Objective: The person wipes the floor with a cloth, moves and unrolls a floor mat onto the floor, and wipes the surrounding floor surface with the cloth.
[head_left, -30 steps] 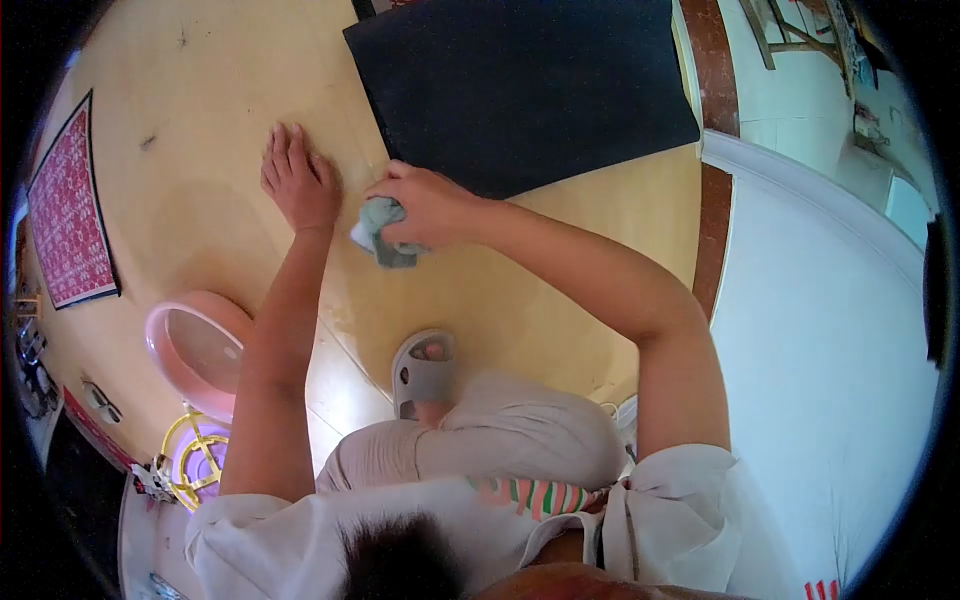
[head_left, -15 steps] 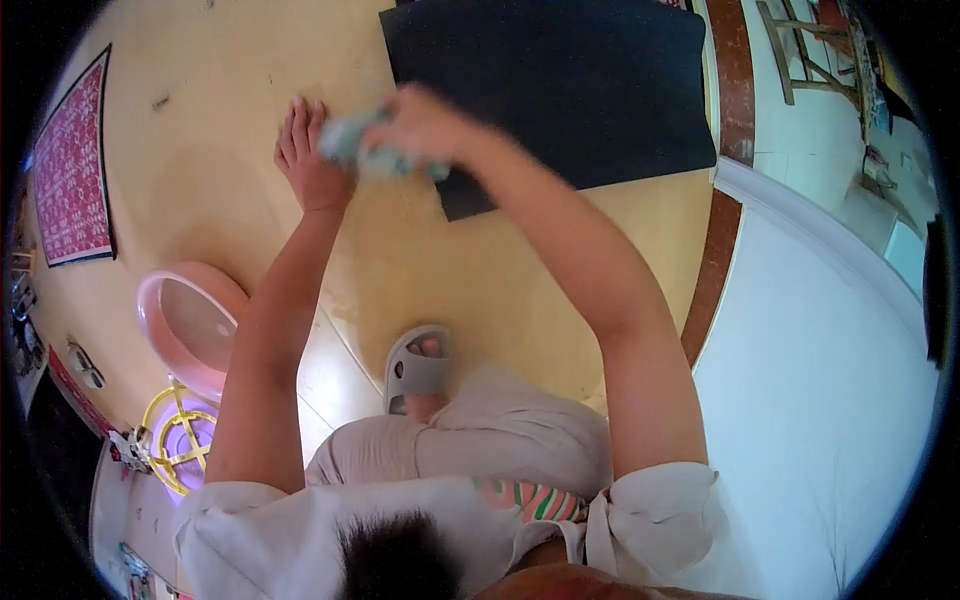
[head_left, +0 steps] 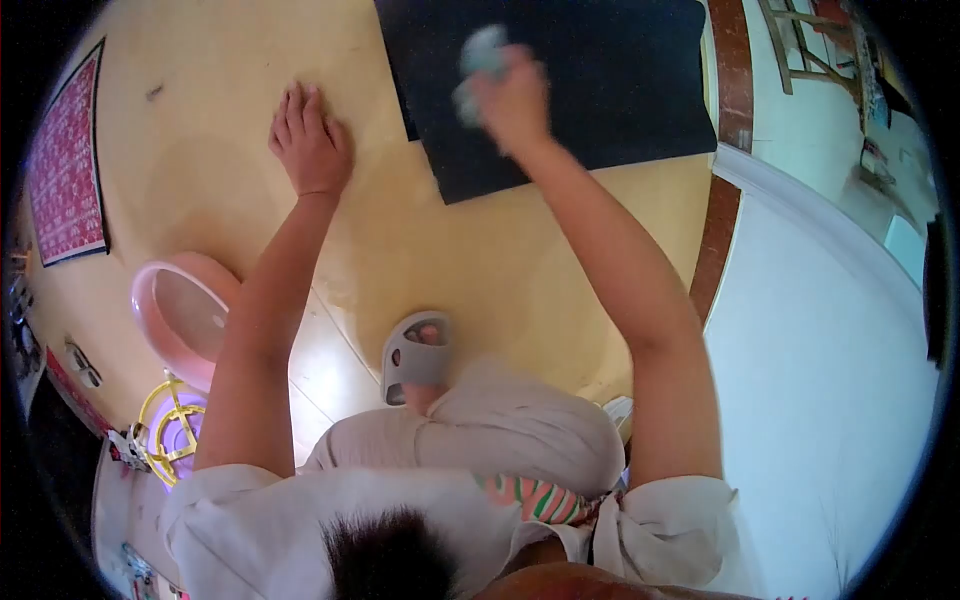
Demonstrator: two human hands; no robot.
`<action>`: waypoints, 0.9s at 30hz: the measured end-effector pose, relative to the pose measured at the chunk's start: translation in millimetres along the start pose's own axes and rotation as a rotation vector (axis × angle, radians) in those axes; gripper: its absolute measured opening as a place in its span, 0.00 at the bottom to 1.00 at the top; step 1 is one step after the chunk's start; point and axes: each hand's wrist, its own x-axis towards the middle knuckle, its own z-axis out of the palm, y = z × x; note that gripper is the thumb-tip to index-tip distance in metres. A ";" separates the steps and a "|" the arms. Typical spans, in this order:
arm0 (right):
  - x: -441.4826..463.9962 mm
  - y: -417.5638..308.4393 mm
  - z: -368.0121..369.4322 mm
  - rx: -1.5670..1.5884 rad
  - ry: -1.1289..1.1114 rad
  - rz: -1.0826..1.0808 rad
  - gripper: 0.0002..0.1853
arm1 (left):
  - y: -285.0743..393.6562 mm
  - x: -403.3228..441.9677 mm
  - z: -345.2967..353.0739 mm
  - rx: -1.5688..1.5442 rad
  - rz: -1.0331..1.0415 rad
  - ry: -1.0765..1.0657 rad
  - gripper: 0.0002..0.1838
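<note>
My right hand [head_left: 513, 100] grips a pale blue-green cloth [head_left: 487, 58], blurred by motion, over the black mat [head_left: 590, 90]. How far the cloth is above the mat, or whether they touch, I cannot tell. On the tan floor [head_left: 240, 120], left of the mat, my left hand [head_left: 311, 142] lies palm down with fingers stretched and nothing in it.
A pink basin [head_left: 165, 330] stands at the left, beside my left forearm. Below it is a yellow ring-shaped frame with purple [head_left: 170, 450]. A red patterned mat [head_left: 70, 165] lies far left. My slippered foot [head_left: 415, 350] is in front; a white wall panel [head_left: 820, 400] rises at right.
My right hand has swung away from beside my left hand, up and to the right over the black mat, carrying the cloth. My left hand has stayed nearly in place.
</note>
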 end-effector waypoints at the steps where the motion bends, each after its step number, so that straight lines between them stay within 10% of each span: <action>1: -13.1 -18.7 -8.9 0.139 -0.349 -0.035 0.20 | -0.7 -1.2 0.0 0.003 -0.001 -0.011 0.26; 2: -17.2 -30.4 -18.2 0.250 -0.845 0.169 0.21 | -0.7 -2.2 0.3 0.007 0.000 -0.010 0.26; 5: -20.3 -7.7 -43.0 0.133 -0.680 -0.027 0.21 | -2.3 -0.9 2.4 0.010 0.004 -0.002 0.26; 11: 54.5 83.0 -146.3 0.562 0.638 0.580 0.24 | 0.2 -3.7 -3.6 -0.004 -0.001 -0.016 0.25; 13: 36.5 118.9 -130.0 0.493 0.547 0.668 0.20 | -2.6 -1.2 2.4 0.013 0.000 -0.009 0.25; 16: -50.9 73.9 -48.6 -0.082 0.065 0.243 0.20 | -2.6 -1.3 2.6 0.031 0.022 0.006 0.24; 19: -133.6 -0.4 -42.6 0.456 -1.033 0.168 0.24 | -5.4 -2.2 5.0 -0.004 0.057 0.043 0.24; 23: -106.3 42.3 -101.3 0.192 -0.336 -0.004 0.24 | -6.2 -5.3 5.4 0.017 0.053 0.048 0.23; 27: -20.7 177.5 -190.0 0.364 0.500 0.560 0.24 | -4.9 -4.7 3.9 -0.006 0.051 0.045 0.23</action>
